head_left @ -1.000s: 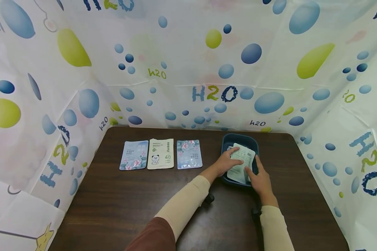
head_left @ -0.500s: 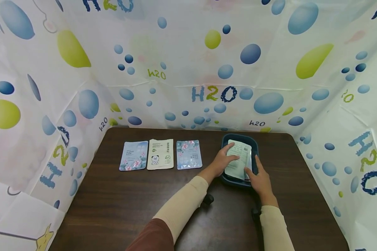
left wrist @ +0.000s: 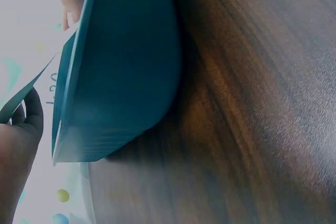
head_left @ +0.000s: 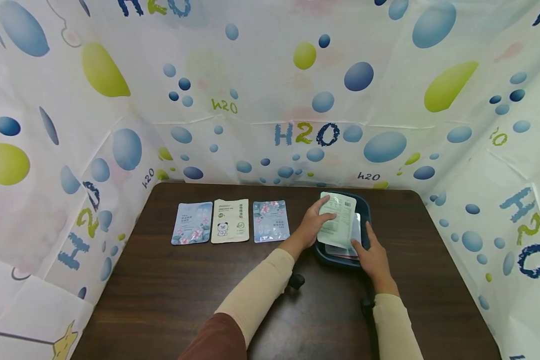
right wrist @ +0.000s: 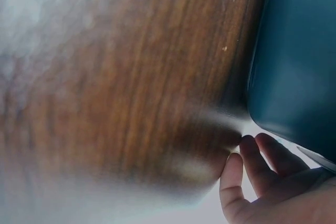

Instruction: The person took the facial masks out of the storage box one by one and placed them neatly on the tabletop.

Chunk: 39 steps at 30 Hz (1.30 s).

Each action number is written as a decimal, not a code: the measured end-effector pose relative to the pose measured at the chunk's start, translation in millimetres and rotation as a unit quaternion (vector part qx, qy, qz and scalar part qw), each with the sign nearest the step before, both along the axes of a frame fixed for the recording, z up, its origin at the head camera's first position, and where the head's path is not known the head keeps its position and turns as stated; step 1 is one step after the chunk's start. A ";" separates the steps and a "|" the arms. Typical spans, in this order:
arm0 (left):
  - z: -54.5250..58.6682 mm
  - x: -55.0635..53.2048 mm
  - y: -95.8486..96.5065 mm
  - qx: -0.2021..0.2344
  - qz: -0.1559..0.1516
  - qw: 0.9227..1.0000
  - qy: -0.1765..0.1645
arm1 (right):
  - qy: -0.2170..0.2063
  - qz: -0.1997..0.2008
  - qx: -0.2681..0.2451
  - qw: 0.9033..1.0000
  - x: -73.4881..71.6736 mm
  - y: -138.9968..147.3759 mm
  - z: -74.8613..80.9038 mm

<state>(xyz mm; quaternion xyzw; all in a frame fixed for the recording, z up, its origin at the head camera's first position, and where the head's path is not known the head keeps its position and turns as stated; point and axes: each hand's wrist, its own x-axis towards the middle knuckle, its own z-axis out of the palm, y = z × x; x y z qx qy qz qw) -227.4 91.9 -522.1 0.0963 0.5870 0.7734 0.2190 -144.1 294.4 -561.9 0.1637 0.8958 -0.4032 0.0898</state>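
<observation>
While one packet is held, sheeting reads "H2O".

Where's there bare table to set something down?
Widest: the table in front of the three laid-out packets, left of the left sleeve. Also right of the blue bin, out to the table's edge. Crowded: the bin, with other packets inside, the left hand holding a pale green packet over it and the right hand at its side.

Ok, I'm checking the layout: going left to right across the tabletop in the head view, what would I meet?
Blue floral packet, cream bear packet, another blue floral packet, left hand holding a pale green packet, right hand.
</observation>
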 end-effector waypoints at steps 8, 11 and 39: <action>7.9 -4.3 -5.8 0.008 0.020 1.000 -0.006 | -0.001 -0.006 -0.008 1.000 -0.4 0.7 -2.1; 11.4 -5.0 -8.2 0.013 0.022 1.000 -0.004 | 0.000 -0.005 -0.008 1.000 -0.3 1.5 -3.4; 38.1 -10.9 -33.9 0.044 0.034 0.998 0.017 | 0.000 -0.004 -0.007 1.000 0.2 -1.0 -2.3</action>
